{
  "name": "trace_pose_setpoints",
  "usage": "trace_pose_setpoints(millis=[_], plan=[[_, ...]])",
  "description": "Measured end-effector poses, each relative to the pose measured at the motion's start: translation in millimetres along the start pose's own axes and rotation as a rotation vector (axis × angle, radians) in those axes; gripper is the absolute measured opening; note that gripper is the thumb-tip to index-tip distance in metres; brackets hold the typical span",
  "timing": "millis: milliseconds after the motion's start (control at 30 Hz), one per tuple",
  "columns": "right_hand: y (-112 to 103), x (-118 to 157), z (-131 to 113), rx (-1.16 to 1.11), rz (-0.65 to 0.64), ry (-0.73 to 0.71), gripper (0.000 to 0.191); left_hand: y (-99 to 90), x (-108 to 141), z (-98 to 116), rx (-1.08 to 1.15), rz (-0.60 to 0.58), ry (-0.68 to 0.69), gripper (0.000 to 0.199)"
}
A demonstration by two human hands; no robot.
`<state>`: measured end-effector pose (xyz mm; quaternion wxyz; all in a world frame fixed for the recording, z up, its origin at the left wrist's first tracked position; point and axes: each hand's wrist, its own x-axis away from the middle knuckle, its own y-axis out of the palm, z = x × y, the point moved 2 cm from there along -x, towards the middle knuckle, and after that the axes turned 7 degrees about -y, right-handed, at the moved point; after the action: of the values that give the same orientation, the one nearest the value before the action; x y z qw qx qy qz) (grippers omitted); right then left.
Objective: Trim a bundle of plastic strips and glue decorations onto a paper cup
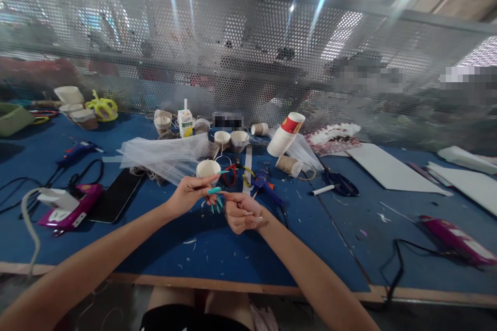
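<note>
My left hand (196,194), with long turquoise nails, is over the front middle of the blue table. Its index finger points right and the others curl in near the thumb. The fingertips of my right hand (243,213) meet it, its fingers bent into a pinch. Whatever the fingertips hold, if anything, is too small to make out. Just behind my left hand stands a white paper cup (207,167), partly covered by the fingers. A blue glue gun (267,186) lies to the right, beyond my right hand.
White mesh (166,155) and a black phone (118,194) lie left, near a magenta power strip (73,209). Stacked paper cups (280,142), a twine-wrapped cup (288,165), scissors (341,183) and a white marker (322,190) lie right. A perforated metal screen (240,51) stands behind.
</note>
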<state>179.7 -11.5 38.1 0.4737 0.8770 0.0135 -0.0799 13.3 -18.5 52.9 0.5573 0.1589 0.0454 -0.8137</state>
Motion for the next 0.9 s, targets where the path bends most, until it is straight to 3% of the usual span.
trace_pose_setpoints(millis=[100, 200, 400, 500, 600, 733, 900], plan=[[-0.5, -0.1, -0.7, 0.021, 0.013, 0.016, 0.069, 0.3, 0.4, 3.0, -0.04, 0.016, -0.019, 0.042], [0.7, -0.7, -4.1, 0.052, 0.091, 0.002, 0.064, -0.2, 1.6, 7.3, -0.167, 0.028, 0.06, 0.037], [11.2, -5.1, -8.8, 0.302, 0.341, -0.092, 0.056, 1.6, 4.2, 17.6, -0.668, -0.003, 0.534, 0.03], [14.9, -9.0, -7.0, 0.539, 0.523, -0.194, 0.054, 3.4, 6.9, 18.9, -0.763, 0.003, 0.647, 0.035], [12.6, -12.4, -3.7, 0.721, 0.657, -0.264, 0.052, 5.5, 9.4, 16.7, -0.771, -0.041, 0.656, 0.038], [3.0, -13.1, -1.3, 0.797, 0.692, -0.283, 0.049, 5.6, 9.4, 13.0, -0.714, -0.06, 0.614, 0.037], [-6.1, -8.7, 0.0, 0.956, 0.725, -0.22, 0.049, 8.2, 8.2, 13.8, -0.407, -0.023, 0.343, 0.025]])
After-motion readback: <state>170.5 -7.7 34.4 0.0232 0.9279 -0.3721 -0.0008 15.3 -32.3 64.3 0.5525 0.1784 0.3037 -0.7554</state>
